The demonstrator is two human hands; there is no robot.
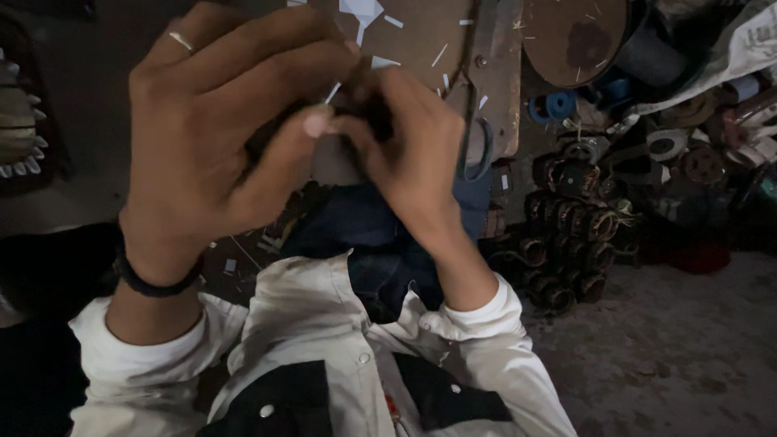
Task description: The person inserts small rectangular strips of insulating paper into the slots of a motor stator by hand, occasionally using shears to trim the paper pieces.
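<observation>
Both hands meet close under the camera: the left hand [214, 133], with a thin ring on one finger and a dark band at the wrist, curls its fingers and thumb around a small dark object with a pale flat part [336, 158], and the right hand [413, 158] pinches the same piece from the other side, fingertips pressed in tight. What the piece is cannot be told, since the fingers hide most of it and the light is poor. By my judgement the work calls for a steady left-hand hold while the right fingertips make short, controlled moves, with the piece held nearer the light. Just beyond the hands lies a brown wooden board [421, 40] strewn with pale paper slivers [380, 16], a pair of scissors with bluish handles [481, 150] at its right edge. To the right of the right hand a heap of dark round wound motor coils [571, 235] stands on a dusty grey concrete floor [672, 340], and more cluttered parts lie beyond it.
</observation>
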